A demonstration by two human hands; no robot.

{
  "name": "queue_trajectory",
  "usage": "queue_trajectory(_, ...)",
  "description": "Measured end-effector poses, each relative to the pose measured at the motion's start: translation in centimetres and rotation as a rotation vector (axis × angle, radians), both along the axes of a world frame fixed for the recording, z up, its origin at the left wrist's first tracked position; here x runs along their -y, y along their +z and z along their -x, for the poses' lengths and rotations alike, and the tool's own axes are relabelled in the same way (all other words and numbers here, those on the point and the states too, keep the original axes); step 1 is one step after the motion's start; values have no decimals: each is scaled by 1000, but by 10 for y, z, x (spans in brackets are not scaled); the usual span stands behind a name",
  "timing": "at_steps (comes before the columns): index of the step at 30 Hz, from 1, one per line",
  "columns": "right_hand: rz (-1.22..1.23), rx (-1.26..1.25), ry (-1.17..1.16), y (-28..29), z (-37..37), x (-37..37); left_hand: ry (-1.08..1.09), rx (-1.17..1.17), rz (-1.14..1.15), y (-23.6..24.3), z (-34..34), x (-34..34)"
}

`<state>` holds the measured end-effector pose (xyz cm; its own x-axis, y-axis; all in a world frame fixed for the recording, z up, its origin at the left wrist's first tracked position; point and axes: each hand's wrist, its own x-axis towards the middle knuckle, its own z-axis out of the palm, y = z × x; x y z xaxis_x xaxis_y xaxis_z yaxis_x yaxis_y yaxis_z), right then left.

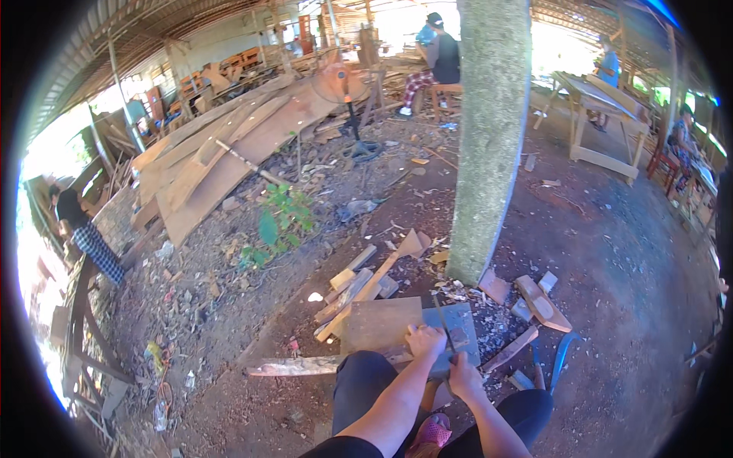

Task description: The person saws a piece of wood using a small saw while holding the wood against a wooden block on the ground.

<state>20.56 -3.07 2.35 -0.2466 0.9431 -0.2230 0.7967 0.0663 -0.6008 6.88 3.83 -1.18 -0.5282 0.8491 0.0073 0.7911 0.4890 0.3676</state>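
My right hand [462,374] is closed round the near end of a long, narrow, dark tool [447,324], a knife or a file; which one I cannot tell. The tool points away from me over a blue-grey block [463,320] with a flat top. Just left of it my left hand [426,341] is closed, its fingers curled down at the edge of a brown wooden board [382,317]. Whatever those fingers grip is hidden. Board and block lie side by side just beyond my knees.
A concrete post [489,153] rises beyond the block. Wood offcuts [355,290] lie left, and more pieces [542,301] right, beside a curved blue tool [563,359]. A long wood strip [294,366] reaches left from my knee. Farther off are a fan [347,99], planks and several people.
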Motion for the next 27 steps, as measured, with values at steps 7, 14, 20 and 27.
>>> queue_trajectory(7,-39,141,-44,17,16,6,-5,2,-31,1,3,2)
queue_trajectory(14,18,239,31,37,26,3,10,30,-80,-8,13,8)
queue_trajectory(20,-33,159,-26,11,22,-2,-29,34,-85,-1,6,7)
queue_trajectory(27,3,291,6,26,25,5,7,31,-78,-9,10,10)
